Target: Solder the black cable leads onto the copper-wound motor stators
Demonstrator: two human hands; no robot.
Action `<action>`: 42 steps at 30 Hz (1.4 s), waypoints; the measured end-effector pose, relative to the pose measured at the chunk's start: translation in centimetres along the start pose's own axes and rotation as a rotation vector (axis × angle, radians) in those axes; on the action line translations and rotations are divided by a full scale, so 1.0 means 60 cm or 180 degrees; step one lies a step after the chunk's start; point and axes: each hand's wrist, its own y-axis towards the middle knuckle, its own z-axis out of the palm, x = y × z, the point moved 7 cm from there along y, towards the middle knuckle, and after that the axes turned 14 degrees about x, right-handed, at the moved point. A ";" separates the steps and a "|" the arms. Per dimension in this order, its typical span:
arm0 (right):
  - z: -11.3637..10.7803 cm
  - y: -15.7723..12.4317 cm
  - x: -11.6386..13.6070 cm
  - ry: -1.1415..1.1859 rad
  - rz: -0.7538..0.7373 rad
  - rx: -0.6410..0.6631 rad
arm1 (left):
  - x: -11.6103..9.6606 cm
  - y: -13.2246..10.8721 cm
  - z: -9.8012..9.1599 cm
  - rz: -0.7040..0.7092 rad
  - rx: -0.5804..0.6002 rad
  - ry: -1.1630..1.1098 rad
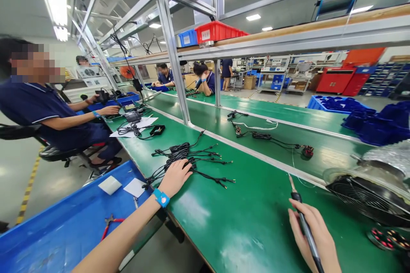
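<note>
Left hand (174,177), seven o'clock, covers probably floppy cables (179,152), best held mid-bundle; grip unclear. Right hand (317,231), four o'clock, clasps soldering iron (296,197).

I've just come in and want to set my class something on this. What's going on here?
A person works at a green bench. Their left hand rests on a bundle of black cables; their right hand holds what looks like a soldering iron, its tip away from those cables. To the left, a co-worker sits with both hands at the same bench.
</note>
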 end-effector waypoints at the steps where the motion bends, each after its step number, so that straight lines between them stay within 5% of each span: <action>1: 0.000 0.000 0.000 0.0001 0.0003 -0.0003 | 0.001 0.000 0.000 0.0045 -0.0052 -0.0017; 7: 0.005 -0.006 -0.011 -0.0005 0.0102 0.0069 | -0.034 -0.018 -0.016 0.0613 -0.0283 -0.0107; 14: 0.004 -0.007 -0.009 0.0089 0.0037 0.0109 | -0.063 -0.037 -0.027 0.0863 -0.0041 -0.0329; 20: 0.008 -0.010 -0.018 0.0132 0.0097 0.0103 | -0.027 -0.032 -0.027 0.0477 0.0451 -0.0439; 34: 0.007 -0.012 -0.016 0.0113 0.0115 0.0105 | -0.025 -0.031 -0.032 -0.0247 0.1284 -0.0115; 42: 0.008 -0.012 -0.017 0.0095 0.0134 0.0114 | -0.001 -0.038 -0.039 -0.0022 0.1014 -0.0237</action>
